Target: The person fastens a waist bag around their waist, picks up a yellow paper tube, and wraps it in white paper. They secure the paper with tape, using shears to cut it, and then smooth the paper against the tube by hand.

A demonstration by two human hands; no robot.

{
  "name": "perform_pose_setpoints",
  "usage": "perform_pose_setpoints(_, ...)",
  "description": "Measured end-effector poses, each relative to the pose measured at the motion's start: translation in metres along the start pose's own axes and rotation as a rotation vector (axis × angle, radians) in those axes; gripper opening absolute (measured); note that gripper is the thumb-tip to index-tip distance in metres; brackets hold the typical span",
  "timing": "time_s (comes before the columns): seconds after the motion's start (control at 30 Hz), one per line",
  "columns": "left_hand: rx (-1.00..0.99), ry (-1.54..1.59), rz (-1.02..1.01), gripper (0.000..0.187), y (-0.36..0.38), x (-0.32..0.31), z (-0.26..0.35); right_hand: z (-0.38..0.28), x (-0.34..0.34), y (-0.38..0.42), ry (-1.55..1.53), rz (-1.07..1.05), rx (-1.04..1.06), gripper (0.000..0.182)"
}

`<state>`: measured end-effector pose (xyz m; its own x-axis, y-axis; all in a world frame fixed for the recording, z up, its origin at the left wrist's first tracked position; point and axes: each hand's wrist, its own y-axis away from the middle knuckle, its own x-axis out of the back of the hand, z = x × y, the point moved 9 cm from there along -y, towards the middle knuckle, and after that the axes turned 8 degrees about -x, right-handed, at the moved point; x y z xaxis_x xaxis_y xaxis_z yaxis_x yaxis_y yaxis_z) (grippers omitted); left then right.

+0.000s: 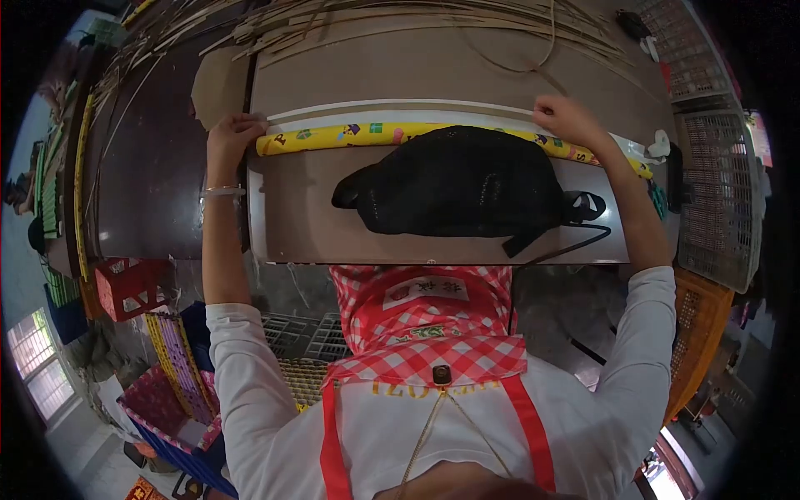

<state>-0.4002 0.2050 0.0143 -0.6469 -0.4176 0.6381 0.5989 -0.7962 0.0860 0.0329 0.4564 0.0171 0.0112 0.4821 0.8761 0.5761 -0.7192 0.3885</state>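
A yellow patterned roll point(333, 137) with colourful prints lies across the brown table, with a white strip point(400, 104) running along its far side. My left hand point(237, 133) pinches at the left end of the strip, just above the roll's end. Toward the right, my right hand point(567, 119) is closed at the strip and roll; what its fingers hold is too small to make out. A black cloth bundle point(467, 183) rests in front of the roll and overlaps part of it. A black strap point(575, 246) trails from its right side.
Thin bamboo strips point(333, 25) lie along the table's far edge. Grey plastic crates point(717, 183) stand at the right above an orange crate point(700, 333). A red crate point(129, 287) and a pink-lined box point(158, 408) are at lower left.
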Motion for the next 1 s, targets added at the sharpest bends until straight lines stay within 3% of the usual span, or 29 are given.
perform_pose_setpoints(0.4, -0.076, 0.059, -0.025, 0.034, -0.014, 0.000, -0.016, -0.006, 0.001, 0.002, 0.046, 0.003, 0.021, 0.018)
perform_pose_setpoints(0.63, -0.048, -0.020, -0.019, 0.032, -0.012, 0.001, -0.008, 0.004, -0.005, -0.004, 0.043, -0.028, -0.034, 0.020)
perform_pose_setpoints(0.9, -0.028, 0.104, -0.045, 0.035, -0.017, -0.003, -0.019, 0.003, -0.004, -0.001, 0.034, 0.002, -0.015, 0.021)
perform_pose_setpoints(1.0, -0.038, 0.061, -0.050, 0.037, -0.015, -0.001, -0.013, 0.004, -0.001, 0.004, 0.063, 0.042, -0.105, 0.023)
